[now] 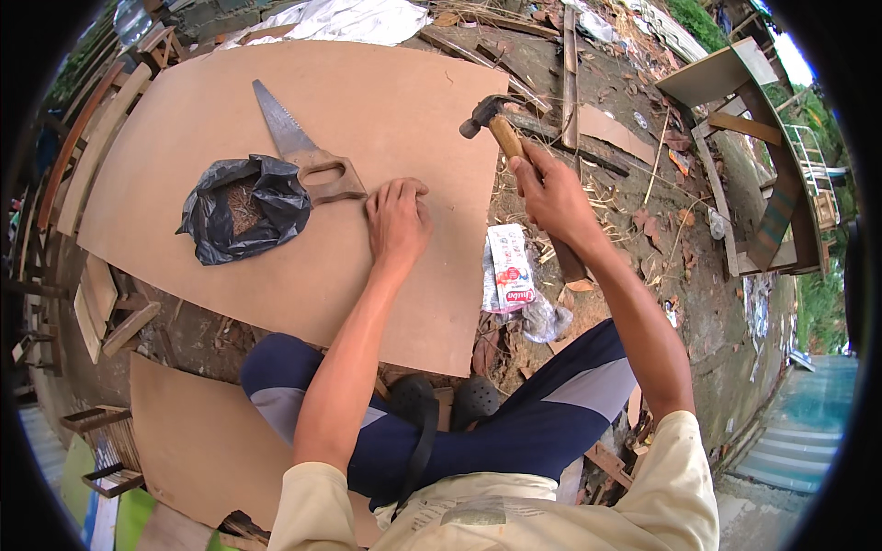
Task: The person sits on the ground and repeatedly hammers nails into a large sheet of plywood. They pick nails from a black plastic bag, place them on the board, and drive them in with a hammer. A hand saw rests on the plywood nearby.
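Observation:
My right hand (pixel 551 195) is wrapped round the wooden handle of a claw hammer (pixel 505 135), raised over the right edge of a large brown board (pixel 184 110). The hammer's dark metal head points up and to the left. My left hand (pixel 399 219) rests on the board with its fingers curled down and pressed together; whatever they may pinch is hidden. Just left of those fingers lies a handsaw (pixel 331 176), its blade pointing away from me. Beside the saw's handle sits a crumpled black plastic bag (pixel 276 224), its mouth gaping over a heap of small brownish nails (pixel 243 208).
Wood strips (pixel 570 78), dry leaves and litter cover the ground to the right. A printed packet (pixel 511 266) lies by the board's right edge. At the far right stands a wooden frame (pixel 781 184). Another brown board (pixel 184 413) lies at the lower left, near my knee.

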A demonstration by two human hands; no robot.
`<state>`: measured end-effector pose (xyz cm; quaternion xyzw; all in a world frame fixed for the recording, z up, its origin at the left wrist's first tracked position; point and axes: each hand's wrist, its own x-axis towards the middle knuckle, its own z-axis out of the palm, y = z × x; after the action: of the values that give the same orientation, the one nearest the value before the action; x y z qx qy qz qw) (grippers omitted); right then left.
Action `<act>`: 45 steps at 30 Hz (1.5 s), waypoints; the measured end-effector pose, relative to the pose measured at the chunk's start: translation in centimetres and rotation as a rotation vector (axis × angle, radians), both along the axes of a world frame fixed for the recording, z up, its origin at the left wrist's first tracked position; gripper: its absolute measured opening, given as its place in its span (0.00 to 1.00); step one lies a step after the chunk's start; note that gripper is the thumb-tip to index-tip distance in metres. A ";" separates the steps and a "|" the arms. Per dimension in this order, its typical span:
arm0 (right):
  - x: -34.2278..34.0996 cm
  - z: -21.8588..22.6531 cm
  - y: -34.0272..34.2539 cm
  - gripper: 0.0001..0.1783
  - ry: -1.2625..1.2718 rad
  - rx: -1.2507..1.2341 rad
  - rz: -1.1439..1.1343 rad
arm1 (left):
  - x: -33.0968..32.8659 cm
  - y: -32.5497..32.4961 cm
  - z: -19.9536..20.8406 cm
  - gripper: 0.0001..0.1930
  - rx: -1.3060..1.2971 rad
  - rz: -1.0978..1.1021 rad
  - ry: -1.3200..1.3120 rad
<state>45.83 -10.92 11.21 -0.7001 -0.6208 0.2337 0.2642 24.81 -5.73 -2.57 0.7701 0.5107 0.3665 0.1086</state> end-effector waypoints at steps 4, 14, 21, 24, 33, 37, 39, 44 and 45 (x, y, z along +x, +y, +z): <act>-0.2 -1.6 -0.6 0.20 -0.081 -0.275 0.218 | -0.4 0.1 -0.2 0.11 -0.020 0.017 -0.001; -1.7 -3.7 -2.4 0.22 -0.182 -0.058 0.208 | -0.1 0.1 -0.2 0.11 -0.021 0.011 -0.013; -3.4 0.9 -1.8 0.23 0.009 0.109 -0.075 | -0.5 0.1 -0.2 0.12 -0.027 0.007 -0.011; -3.8 -1.5 -3.2 0.24 0.010 0.180 -0.077 | -0.6 0.1 -0.2 0.12 -0.034 0.014 0.004; 1.1 -9.0 -7.4 0.30 -0.573 0.418 0.429 | -0.4 0.4 -0.7 0.12 -0.020 0.043 -0.092; 2.1 -8.9 -5.2 0.30 -0.669 0.520 0.610 | -0.8 0.7 -1.2 0.14 -0.060 0.056 -0.230; 2.9 -9.2 -4.5 0.32 -0.681 0.501 0.544 | -0.5 0.5 -0.9 0.14 -0.072 0.051 -0.281; 3.6 -8.9 -4.1 0.32 -0.613 0.614 0.665 | -0.9 0.7 -1.1 0.14 -0.038 0.044 -0.270; 3.6 -8.9 -4.1 0.31 -0.643 0.570 0.673 | -0.9 0.8 -1.2 0.14 -0.024 0.047 -0.266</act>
<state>49.46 -14.99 2.35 -0.3995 -0.8989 -0.0982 0.1511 23.91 -4.92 -3.77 0.7010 0.5140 0.4619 0.1760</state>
